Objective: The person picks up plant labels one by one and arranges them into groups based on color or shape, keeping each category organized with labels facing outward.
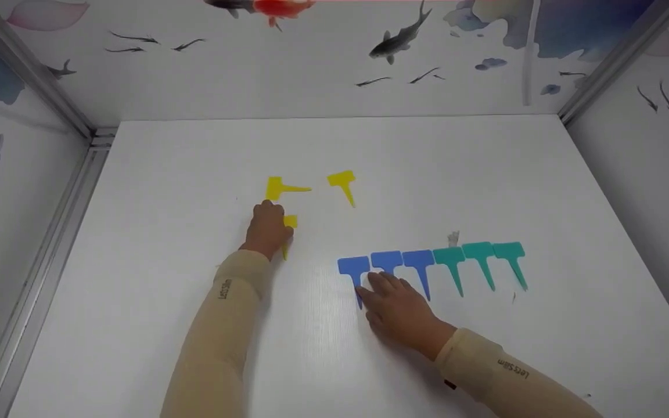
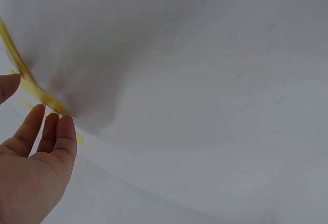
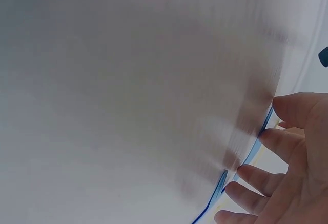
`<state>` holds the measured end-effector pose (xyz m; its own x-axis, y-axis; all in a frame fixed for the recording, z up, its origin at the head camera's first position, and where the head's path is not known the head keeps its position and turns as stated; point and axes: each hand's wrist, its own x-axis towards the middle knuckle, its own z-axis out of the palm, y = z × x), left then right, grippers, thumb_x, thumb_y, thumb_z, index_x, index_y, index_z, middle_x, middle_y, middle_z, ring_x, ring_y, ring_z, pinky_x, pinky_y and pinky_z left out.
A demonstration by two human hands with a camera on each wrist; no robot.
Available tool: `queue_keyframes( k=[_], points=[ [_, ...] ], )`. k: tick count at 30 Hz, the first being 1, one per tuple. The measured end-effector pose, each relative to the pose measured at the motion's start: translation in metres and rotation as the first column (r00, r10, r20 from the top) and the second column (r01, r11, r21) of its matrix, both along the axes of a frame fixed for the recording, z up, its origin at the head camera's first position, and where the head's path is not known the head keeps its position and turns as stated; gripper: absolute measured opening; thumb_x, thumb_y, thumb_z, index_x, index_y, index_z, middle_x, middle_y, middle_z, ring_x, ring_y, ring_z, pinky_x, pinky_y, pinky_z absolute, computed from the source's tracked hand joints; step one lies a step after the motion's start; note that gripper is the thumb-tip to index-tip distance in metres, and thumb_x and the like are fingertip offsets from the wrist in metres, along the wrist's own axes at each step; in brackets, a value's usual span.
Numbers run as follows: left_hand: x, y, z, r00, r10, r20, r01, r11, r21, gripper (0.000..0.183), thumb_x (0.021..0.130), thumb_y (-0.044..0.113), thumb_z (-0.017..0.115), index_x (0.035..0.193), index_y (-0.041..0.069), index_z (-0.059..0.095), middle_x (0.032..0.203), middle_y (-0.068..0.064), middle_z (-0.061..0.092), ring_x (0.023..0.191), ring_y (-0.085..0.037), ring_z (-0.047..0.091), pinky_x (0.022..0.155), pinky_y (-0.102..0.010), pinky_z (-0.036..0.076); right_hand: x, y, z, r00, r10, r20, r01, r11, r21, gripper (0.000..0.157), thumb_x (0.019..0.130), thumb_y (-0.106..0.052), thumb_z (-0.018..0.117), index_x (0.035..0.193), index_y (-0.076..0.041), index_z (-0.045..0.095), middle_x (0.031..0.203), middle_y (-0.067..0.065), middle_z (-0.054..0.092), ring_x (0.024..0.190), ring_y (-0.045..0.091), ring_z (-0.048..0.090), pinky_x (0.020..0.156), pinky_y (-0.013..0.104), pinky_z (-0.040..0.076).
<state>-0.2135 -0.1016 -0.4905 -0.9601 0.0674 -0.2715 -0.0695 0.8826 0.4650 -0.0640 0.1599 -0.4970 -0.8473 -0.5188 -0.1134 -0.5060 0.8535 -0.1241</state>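
My left hand (image 1: 266, 228) grips a yellow T-shaped plant label (image 1: 291, 221), partly hidden under it. In the left wrist view, thumb and fingertips hold opposite sides of this label (image 2: 33, 86). Just beyond the fingertips lies a second yellow label (image 1: 274, 188), its stem pointing right; a third yellow label (image 1: 342, 179) is farther right. My right hand (image 1: 401, 310) rests with spread fingers on the blue labels. Its thumb touches the stem of the leftmost blue label (image 1: 353, 266), while its fingers cover the stem of the middle blue label (image 1: 387, 259).
A third blue label (image 1: 418, 258) continues the row to the right, followed by three green labels (image 1: 449, 255), heads side by side and stems toward me. A small greyish mark (image 1: 453, 238) shows behind the row. Printed panels (image 1: 334, 87) enclose the white table (image 1: 195, 151).
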Motion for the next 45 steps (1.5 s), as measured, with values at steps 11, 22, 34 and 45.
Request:
queue_keyframes(
  k=[11,22,34,45],
  points=[
    [0.022,0.004,0.002,0.999,-0.044,-0.011,0.044,0.999,-0.021,0.037,0.089,0.014,0.064,0.121,-0.004,0.056,0.114,-0.015,0.048,0.104,-0.027,0.043,0.095,-0.037,0.045,-0.002,-0.001,0.001,0.999,-0.038,0.013,0.038,0.999,0.009,0.045,0.097,-0.031,0.054,0.139,-0.019,0.053,0.144,0.01,0.047,0.134,0.033,0.041,0.107,0.052,0.036],
    [0.038,0.012,0.0,0.993,-0.114,-0.038,0.113,0.992,-0.048,0.034,0.088,0.014,0.065,0.117,-0.004,0.058,0.109,-0.013,0.049,0.102,-0.026,0.042,0.093,-0.036,0.045,-0.003,-0.002,0.003,0.997,-0.06,0.049,0.06,0.998,-0.01,0.046,0.097,-0.032,0.053,0.142,-0.02,0.05,0.146,0.01,0.045,0.136,0.032,0.039,0.109,0.051,0.034],
    [0.059,0.029,0.002,0.985,-0.17,-0.031,0.168,0.983,-0.068,0.034,0.086,0.017,0.068,0.114,-0.001,0.059,0.102,-0.009,0.048,0.099,-0.024,0.043,0.091,-0.033,0.044,-0.004,-0.004,0.003,0.998,-0.056,0.028,0.055,0.998,0.014,0.047,0.097,-0.033,0.054,0.141,-0.018,0.051,0.143,0.009,0.048,0.135,0.031,0.041,0.108,0.051,0.035],
    [0.063,0.036,0.0,0.975,-0.205,-0.084,0.201,0.978,-0.061,0.028,0.081,0.013,0.069,0.103,-0.003,0.061,0.094,-0.009,0.048,0.093,-0.025,0.042,0.084,-0.034,0.045,-0.005,-0.008,0.001,0.998,-0.044,-0.042,0.046,0.998,0.053,0.045,0.094,-0.032,0.058,0.136,-0.016,0.056,0.136,0.009,0.054,0.13,0.029,0.046,0.105,0.049,0.039]
  ],
)
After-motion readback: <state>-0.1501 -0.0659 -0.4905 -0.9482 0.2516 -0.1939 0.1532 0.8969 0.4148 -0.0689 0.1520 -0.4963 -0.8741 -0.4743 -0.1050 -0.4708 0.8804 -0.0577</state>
